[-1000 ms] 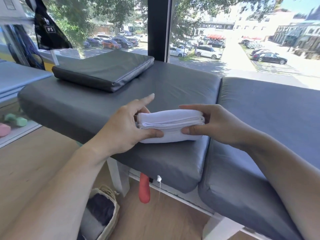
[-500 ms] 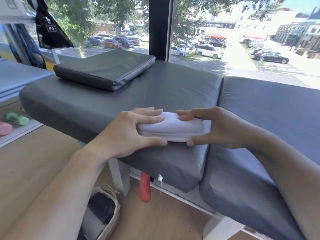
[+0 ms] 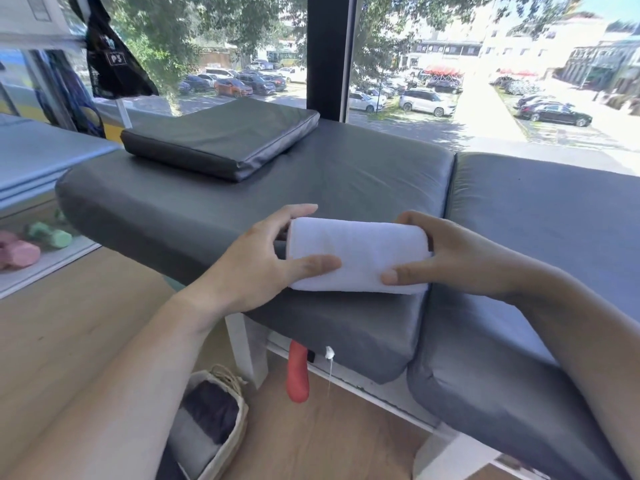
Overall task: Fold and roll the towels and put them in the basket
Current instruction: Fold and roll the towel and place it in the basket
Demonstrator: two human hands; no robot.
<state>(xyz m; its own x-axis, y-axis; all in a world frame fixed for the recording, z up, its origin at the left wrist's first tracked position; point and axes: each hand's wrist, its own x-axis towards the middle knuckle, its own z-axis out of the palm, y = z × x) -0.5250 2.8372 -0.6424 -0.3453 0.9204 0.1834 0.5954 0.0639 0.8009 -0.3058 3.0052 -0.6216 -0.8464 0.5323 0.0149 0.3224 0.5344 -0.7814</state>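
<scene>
While each hand, left hand (image 3: 256, 261) and right hand (image 3: 460, 258), pinches one end, a white rolled towel (image 3: 358, 259) lies sideways, long axis left-to-right, on the grey padded bench (image 3: 311, 188).

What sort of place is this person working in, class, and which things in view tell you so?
Probably a massage or physiotherapy room with some gym use: a padded grey treatment table carrying a flat cushion, small dumbbells on the floor, and a white towel being rolled.

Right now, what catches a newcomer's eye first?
The white towel, rolled, at the near edge of the grey bench, gripped by the left hand and right hand at its ends. Next, the basket on the floor lower left, holding dark cloth.
</scene>
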